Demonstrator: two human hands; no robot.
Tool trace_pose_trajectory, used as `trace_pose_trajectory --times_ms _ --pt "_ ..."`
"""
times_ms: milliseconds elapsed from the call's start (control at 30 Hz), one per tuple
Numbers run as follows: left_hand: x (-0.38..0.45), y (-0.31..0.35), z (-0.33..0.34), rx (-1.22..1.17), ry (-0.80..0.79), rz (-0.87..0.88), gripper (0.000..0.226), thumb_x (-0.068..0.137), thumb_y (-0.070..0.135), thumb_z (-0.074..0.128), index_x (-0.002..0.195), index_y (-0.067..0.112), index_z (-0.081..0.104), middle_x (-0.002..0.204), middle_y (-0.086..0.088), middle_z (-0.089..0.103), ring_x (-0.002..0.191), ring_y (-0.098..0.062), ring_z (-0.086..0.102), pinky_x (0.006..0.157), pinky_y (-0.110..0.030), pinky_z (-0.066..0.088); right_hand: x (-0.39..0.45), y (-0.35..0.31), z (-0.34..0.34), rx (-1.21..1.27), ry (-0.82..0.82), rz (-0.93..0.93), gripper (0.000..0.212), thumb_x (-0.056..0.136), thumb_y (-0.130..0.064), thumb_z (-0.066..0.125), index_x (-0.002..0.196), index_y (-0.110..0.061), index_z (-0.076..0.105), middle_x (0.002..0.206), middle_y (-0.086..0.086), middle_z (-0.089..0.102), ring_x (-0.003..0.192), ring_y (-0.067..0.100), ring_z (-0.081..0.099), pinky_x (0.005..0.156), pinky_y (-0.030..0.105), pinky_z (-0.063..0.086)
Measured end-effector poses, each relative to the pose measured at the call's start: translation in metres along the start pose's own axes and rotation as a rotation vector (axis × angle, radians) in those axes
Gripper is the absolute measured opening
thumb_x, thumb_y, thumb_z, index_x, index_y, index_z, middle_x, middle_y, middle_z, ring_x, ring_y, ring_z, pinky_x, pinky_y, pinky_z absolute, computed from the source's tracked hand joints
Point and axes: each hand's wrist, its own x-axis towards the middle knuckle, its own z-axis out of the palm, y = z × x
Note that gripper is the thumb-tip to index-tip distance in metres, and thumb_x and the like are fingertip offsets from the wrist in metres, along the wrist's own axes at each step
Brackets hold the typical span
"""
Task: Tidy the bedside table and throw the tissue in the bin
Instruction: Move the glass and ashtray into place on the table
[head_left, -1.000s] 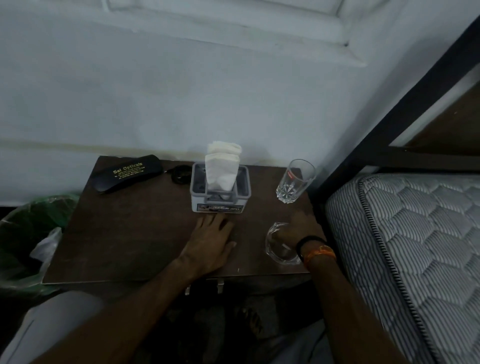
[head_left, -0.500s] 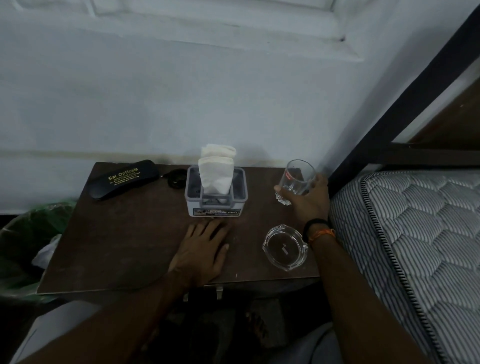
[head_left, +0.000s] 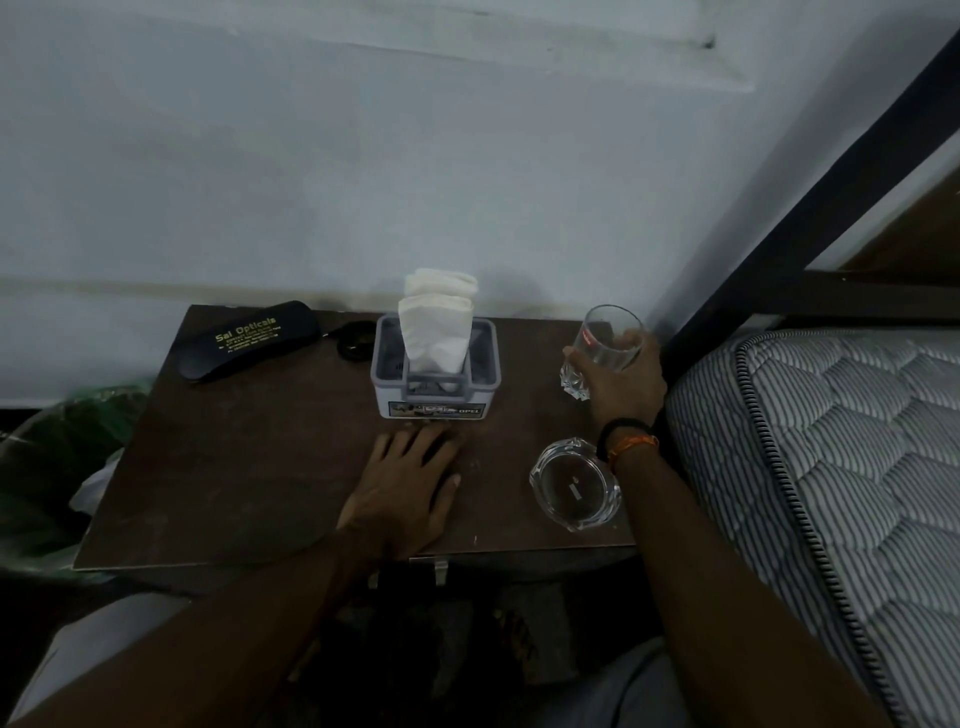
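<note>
On the dark brown bedside table (head_left: 234, 467) stands a grey tissue holder (head_left: 434, 382) with white folded tissues (head_left: 436, 317) sticking up from it. My left hand (head_left: 410, 488) rests flat on the tabletop just in front of the holder. At the back right corner my right hand (head_left: 618, 379) grips a clear drinking glass (head_left: 605, 340), fingers curled round it. A clear glass ashtray (head_left: 574, 486) sits near the front right edge, beside my right wrist.
A black spectacle case (head_left: 247, 345) with gold lettering lies at the back left, a small dark round object (head_left: 353, 340) beside it. A bin with a green liner (head_left: 57, 457) stands left of the table. A striped mattress (head_left: 831, 467) and dark bed frame (head_left: 810, 176) border the right.
My right hand left the ashtray, moved back to the drinking glass and closed round it. The left hand stayed flat in front of the tissue holder.
</note>
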Motion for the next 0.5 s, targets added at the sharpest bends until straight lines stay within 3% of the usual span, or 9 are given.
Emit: trace_pose_trajectory --times_ms 100,267,333,500 --pt "0.0 -0.001 -0.001 0.005 -0.001 -0.005 0.046 0.097 0.045 0.038 0.138 0.026 0.048 0.142 0.0 0.048 0.122 -0.026 0.048 0.1 -0.045 0.039 -0.007 -0.01 -0.009 -0.002 0.045 -0.02 0.068 0.05 -0.059 0.083 0.104 -0.028 0.055 0.101 -0.012 0.061 0.094 0.015 0.063 0.086 0.042 0.058" --pt "-0.001 -0.001 -0.001 0.006 -0.007 -0.007 0.046 0.096 0.045 0.04 0.137 0.025 0.049 0.141 -0.001 0.048 0.122 -0.028 0.048 0.1 -0.046 0.039 -0.023 -0.034 -0.043 0.011 0.079 -0.088 0.071 0.058 -0.047 0.088 0.114 -0.019 0.055 0.107 -0.007 0.064 0.096 0.015 0.063 0.083 0.033 0.055" --pt "-0.001 -0.001 -0.003 0.009 -0.01 -0.007 0.046 0.096 0.045 0.04 0.137 0.025 0.049 0.141 -0.001 0.048 0.122 -0.027 0.047 0.1 -0.046 0.038 -0.037 -0.038 -0.055 0.01 0.043 -0.091 0.072 0.058 -0.044 0.089 0.115 -0.016 0.056 0.107 -0.007 0.063 0.095 0.013 0.063 0.082 0.03 0.053" --pt "0.0 -0.001 -0.004 0.031 -0.033 -0.006 0.048 0.096 0.047 0.036 0.138 0.026 0.048 0.144 -0.001 0.046 0.125 -0.027 0.045 0.103 -0.045 0.037 -0.073 -0.028 -0.071 -0.065 -0.119 -0.069 0.082 0.045 -0.062 0.078 0.114 -0.022 0.06 0.106 -0.007 0.068 0.092 0.011 0.066 0.08 0.028 0.054"
